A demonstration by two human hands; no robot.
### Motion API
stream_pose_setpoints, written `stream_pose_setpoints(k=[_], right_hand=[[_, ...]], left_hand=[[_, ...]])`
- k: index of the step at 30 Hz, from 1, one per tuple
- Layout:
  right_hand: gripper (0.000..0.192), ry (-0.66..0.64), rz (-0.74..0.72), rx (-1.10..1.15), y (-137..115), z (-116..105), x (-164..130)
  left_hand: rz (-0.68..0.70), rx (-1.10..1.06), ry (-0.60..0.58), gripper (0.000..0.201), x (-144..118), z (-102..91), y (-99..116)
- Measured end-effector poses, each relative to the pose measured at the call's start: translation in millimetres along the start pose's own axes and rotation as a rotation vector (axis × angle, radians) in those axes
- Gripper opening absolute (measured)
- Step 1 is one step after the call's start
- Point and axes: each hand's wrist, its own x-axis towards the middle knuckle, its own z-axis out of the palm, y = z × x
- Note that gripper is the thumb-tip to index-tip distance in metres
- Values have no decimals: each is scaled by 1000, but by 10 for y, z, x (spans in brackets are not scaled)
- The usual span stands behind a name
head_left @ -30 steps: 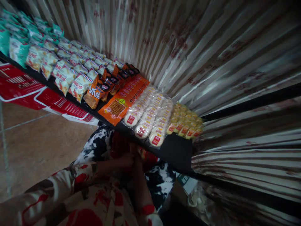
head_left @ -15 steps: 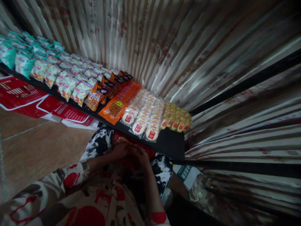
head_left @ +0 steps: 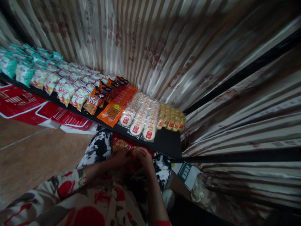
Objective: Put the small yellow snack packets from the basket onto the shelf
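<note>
My left hand and my right hand meet just below the front edge of a black shelf. Both are closed on a red snack packet held over my lap, and the fingers hide much of it. On the shelf right above lie rows of round white rice crackers, small yellow packets and a long orange packet. The shelf's near right corner is bare.
Further left the shelf holds orange-and-white chip bags and teal bags. Red plastic baskets lie on the tiled floor under it. A striped curtain hangs behind and to the right. A cardboard box sits low right.
The view has tilted and pulled back, so the shelf sits lower left. My hands have come up from under the shelf edge and the red packet shows more.
</note>
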Motion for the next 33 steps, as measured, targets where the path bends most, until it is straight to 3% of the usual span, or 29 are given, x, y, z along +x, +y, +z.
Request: stream_pose_setpoints(k=[8, 12, 18, 24, 33], right_hand=[[57, 45, -3, 93, -162, -78, -150], [63, 180, -17, 142, -133, -163, -156], [48, 392, -103, 142, -87, -252, -137], [51, 437, -121, 172, -59, -317, -101], [57, 493, -167, 120, -84, -399, -122]], left_hand=[[42, -99, -5, 36, -81, 46, 262], [89, -106, 40, 30, -64, 46, 404], [79, -114, 103, 17, 66, 167, 540], [93, -113, 135, 20, 156, 293, 686], [36, 34, 155, 22, 221, 289, 1060]])
